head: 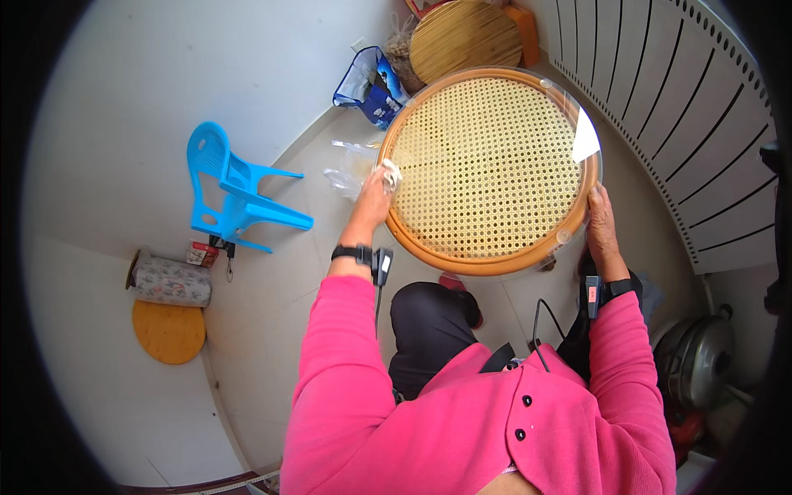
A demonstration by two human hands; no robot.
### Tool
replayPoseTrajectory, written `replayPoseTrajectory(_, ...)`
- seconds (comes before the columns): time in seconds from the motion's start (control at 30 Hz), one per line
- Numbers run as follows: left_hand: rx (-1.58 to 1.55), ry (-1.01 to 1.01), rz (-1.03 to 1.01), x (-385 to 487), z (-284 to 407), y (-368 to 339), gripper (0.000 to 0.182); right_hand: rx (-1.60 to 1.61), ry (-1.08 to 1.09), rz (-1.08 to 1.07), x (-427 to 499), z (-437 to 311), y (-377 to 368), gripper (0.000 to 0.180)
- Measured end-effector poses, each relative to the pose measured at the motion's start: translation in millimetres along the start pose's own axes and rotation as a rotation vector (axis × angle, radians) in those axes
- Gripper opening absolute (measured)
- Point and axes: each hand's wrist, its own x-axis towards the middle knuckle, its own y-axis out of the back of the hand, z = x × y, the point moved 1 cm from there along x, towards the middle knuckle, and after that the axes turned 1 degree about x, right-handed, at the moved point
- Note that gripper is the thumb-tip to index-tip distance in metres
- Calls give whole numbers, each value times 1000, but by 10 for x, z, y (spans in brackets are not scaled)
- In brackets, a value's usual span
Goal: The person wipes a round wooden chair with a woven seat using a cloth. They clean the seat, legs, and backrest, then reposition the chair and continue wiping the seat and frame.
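Before me is a round cane-webbed tabletop (482, 167) with an orange-brown wooden rim and a clear glass sheet over it. Small clear pads show near the glass edge, and a bright white patch lies on its right side. My left hand (371, 201) is at the left rim, with a crumpled whitish cloth (390, 176) bunched in its fingers against the edge. On the opposite side, my right hand (601, 223) grips the lower right rim, its thumb at the edge and its other fingers partly hidden. What supports the tabletop is hidden beneath it.
A blue plastic chair (238, 192) stands by the left wall. Near the tabletop's upper left are a blue bag (374, 90) and a clear plastic bag (349, 170). A slatted round board (467, 40) is behind. White radiator-like panel (668, 111) curves along the right; lidded pots (699, 359) sit lower right.
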Motion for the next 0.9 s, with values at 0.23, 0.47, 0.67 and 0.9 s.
replayPoseTrajectory(0.23, 25, -130, -13, -1276, 523, 39, 57, 22, -10, 45, -8, 0, -13, 63)
replayPoseTrajectory(0.47, 119, -37, 35, -1102, 504, -21, 50, 71, -25, 5, 10, 63, 18, 62)
replayPoseTrajectory(0.67, 78, 47, 82, -373, -6, -108, 44, 55, -32, -24, 3, 52, 40, 61)
replayPoseTrajectory(0.9, 134, 236, -36, 559, -566, -139, 52, 41, -79, -32, -10, 22, 36, 61)
